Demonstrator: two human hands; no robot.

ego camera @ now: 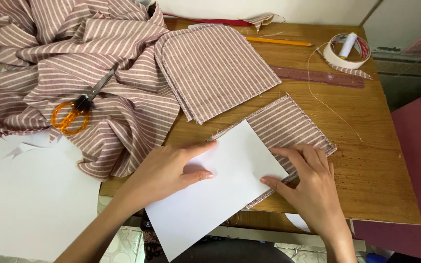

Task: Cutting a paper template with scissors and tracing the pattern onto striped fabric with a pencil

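Observation:
A white sheet of paper [220,190] lies tilted over a small square of pink striped cloth [288,124] near the wooden table's [371,165] front edge. My left hand [171,168] presses flat on the paper's left part, fingers spread. My right hand [308,178] rests on the paper's right corner and the cloth edge, fingertips pinching the paper's edge there. The paper's lower end hangs past the table edge.
A bigger rounded striped cloth piece [215,68] lies behind. Bunched striped fabric [74,58] fills the left, with orange-handled scissors [76,109] on it. A large white paper [25,199] lies at left. At the back are a yellow pencil [278,42], a tape roll [347,51] with a white thread spool, and a zipper strip [322,76].

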